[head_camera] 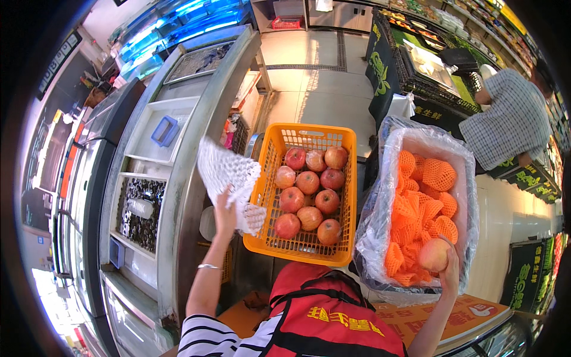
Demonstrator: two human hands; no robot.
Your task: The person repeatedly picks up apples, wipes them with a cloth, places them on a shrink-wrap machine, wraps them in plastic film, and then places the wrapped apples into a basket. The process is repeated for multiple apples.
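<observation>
My left hand point(225, 215) grips white foam netting point(228, 168), which spreads out beside the left wall of a yellow-orange plastic basket point(298, 257). Several red apples point(307, 182) lie spaced apart on the basket's slotted floor; at least one looks wrapped in clear film. At the right, my right hand point(451, 267) holds a paler apple point(433, 255) over the near end of a box lined with clear plastic point(467, 223). Beneath that apple, orange foam nets point(412, 215) are heaped inside the box. Some of the nets look rounded, but their contents are hidden.
To my left runs a metal-edged counter point(187, 178) with white trays and a small blue basket point(165, 130). A person in a checked shirt point(508, 111) bends over a dark display stand point(428, 96) at the right. Tiled floor point(299, 98) extends ahead.
</observation>
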